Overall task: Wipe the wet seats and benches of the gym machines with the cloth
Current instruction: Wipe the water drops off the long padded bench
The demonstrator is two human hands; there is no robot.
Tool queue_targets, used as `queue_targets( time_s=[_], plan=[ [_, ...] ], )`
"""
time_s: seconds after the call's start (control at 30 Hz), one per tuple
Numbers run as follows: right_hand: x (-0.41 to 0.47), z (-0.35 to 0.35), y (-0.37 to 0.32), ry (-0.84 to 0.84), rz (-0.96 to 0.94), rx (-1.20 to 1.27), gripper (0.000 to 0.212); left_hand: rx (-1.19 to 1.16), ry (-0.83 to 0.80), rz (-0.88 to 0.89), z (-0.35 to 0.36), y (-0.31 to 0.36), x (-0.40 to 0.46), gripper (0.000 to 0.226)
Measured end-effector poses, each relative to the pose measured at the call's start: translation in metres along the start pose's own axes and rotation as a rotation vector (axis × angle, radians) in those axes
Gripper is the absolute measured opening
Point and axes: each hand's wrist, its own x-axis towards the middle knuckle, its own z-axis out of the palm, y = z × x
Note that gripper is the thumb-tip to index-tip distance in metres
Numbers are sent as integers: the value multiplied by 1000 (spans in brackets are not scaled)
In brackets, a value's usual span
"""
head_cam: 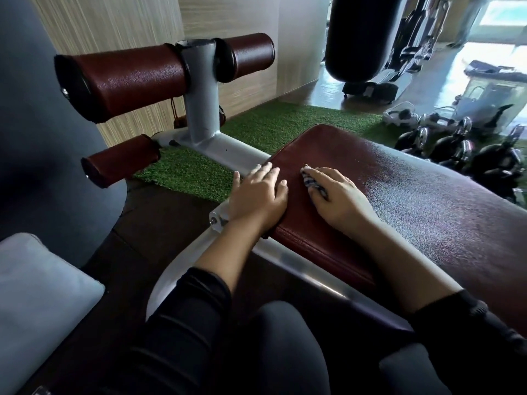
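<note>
Near the bench (356, 178) end: pressing cloth (313, 182) under right hand (339, 199) to wipe, fingers curled around it; left hand (258, 195) bracing, fingers flat.

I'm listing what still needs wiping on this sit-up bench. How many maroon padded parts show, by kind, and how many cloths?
Long bench pad: 1
Roller pads: 3, upper left, upper right, lower left
Cloth: 1, under the right hand; left hand rests flat on the pad edge
Total: 5
</note>
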Motion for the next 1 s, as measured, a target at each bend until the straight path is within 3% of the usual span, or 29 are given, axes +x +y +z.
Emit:
queue_targets(
  time_s=[0.13, 0.43, 0.63, 0.8, 1.0],
  plan=[
    [0, -10, 13, 0, 78, -3, 44, 30, -16, -11, -2, 5, 0, 50],
    [25, 2, 16, 24, 58, 95, 47, 120, -116, 22, 2, 22, 27, 54],
    [17, -16, 9, -113, 112, 67, 47, 142, -179, 5, -8, 35, 24, 63],
    [6, -61, -1, -380, 225, 61, 54, 189, -337, -56, -45, 59, 15, 52],
    [4, -144, -41, -418, 396, 110, 50, 228, -467, -53, -124, 107, 4, 52]
  ],
)
